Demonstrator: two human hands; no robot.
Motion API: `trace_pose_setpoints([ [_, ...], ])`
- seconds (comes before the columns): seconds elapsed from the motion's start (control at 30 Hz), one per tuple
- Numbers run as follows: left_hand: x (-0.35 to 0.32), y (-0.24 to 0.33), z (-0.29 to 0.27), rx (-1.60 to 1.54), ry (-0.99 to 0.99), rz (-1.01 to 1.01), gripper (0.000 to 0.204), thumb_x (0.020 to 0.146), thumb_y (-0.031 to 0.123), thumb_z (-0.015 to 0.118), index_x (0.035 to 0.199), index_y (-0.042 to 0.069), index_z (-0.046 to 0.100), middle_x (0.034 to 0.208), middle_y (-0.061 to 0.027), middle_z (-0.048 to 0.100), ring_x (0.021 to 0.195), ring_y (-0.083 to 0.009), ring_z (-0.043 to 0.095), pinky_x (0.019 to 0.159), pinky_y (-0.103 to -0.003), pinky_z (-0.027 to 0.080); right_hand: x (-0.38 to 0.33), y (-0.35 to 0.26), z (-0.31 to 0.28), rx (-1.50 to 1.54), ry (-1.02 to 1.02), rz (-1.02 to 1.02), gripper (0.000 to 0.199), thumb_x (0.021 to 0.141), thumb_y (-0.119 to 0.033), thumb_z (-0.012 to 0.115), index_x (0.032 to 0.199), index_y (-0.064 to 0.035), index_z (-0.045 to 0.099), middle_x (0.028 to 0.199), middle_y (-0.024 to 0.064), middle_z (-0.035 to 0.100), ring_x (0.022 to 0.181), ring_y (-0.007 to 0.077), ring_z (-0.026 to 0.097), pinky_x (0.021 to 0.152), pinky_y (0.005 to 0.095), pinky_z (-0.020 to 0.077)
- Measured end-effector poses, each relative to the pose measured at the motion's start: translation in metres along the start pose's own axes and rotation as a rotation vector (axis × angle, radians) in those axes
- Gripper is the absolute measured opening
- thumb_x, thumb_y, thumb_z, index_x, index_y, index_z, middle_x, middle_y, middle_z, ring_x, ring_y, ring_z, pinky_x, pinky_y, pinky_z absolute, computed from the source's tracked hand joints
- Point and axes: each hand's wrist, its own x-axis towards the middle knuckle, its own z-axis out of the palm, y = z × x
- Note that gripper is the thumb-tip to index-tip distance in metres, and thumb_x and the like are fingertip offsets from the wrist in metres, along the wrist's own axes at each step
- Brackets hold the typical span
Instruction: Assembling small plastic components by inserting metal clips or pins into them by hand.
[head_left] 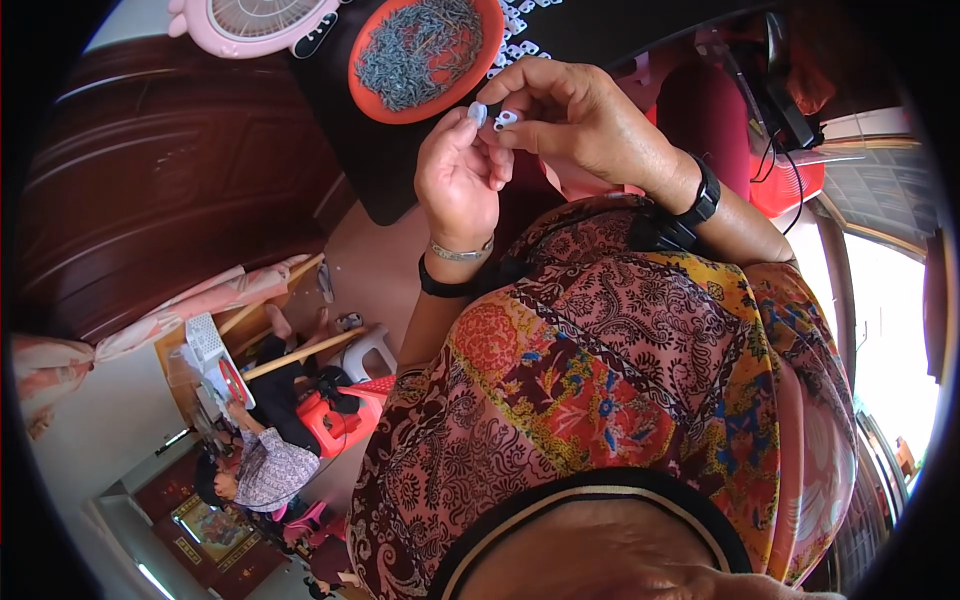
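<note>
My left hand (458, 175) pinches a small, round, pale bluish-white plastic piece (477, 114) between thumb and forefinger. Close beside it, my right hand (590, 115) grips a small white plastic piece with dark holes (505, 120) by its fingertips. The two pieces are nearly side by side, and I cannot tell whether they touch. Just beyond my hands, an orange-red basin (358, 80) holds a heap of thin grey metal parts that look like screws. More small white pieces with holes (515, 50) lie to the right of the basin.
The basin stands on a black table (385, 185). A pink fan (255, 25) is at the far left. Off to the lower left, another person (275, 470) sits working near a red stool (340, 420). A red plastic stool (795, 190) is on the right, with a cable near it.
</note>
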Motion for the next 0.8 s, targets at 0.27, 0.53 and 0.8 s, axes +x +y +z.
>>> trace_pose_setpoints([
  [0.27, 0.002, -0.001, -0.001, 0.087, -0.018, 0.11, 0.026, 0.089, 0.025, 0.045, 0.074, 0.004, 0.049, 0.06, -0.0044, 0.048, 0.049, -0.0109, 0.044, 0.043, -0.022, 0.029, 0.001, 0.008, 0.0, -0.064, 0.074, -0.038, 0.016, 0.085, 0.0, 0.061, 0.102, 0.0016, 0.061, 0.09, 0.0019, 0.064, 0.082, 0.0065, 0.058, 0.074, 0.021, 0.0489],
  [0.53, 0.005, 0.002, -0.013, 0.092, 0.019, 0.219, 0.025, 0.09, 0.023, 0.045, 0.075, 0.004, 0.05, 0.058, -0.0046, 0.048, 0.047, -0.0105, 0.043, 0.043, -0.022, 0.028, 0.031, -0.005, -0.025, -0.786, 0.195, -0.266, 0.018, 0.082, -0.006, 0.064, 0.1, -0.0041, 0.065, 0.079, 0.0067, 0.066, 0.069, 0.0123, 0.062, 0.06, 0.0246, 0.0489],
  [0.8, 0.004, 0.002, -0.013, 0.083, 0.056, 0.243, 0.025, 0.09, 0.023, 0.044, 0.074, 0.005, 0.05, 0.059, -0.0025, 0.048, 0.047, -0.0088, 0.042, 0.042, -0.021, 0.027, 0.097, 0.025, -0.04, -1.405, 0.163, -0.349, 0.019, 0.076, -0.015, 0.062, 0.094, -0.0098, 0.066, 0.085, 0.0109, 0.065, 0.076, 0.0286, 0.064, 0.066, 0.038, 0.0516],
])
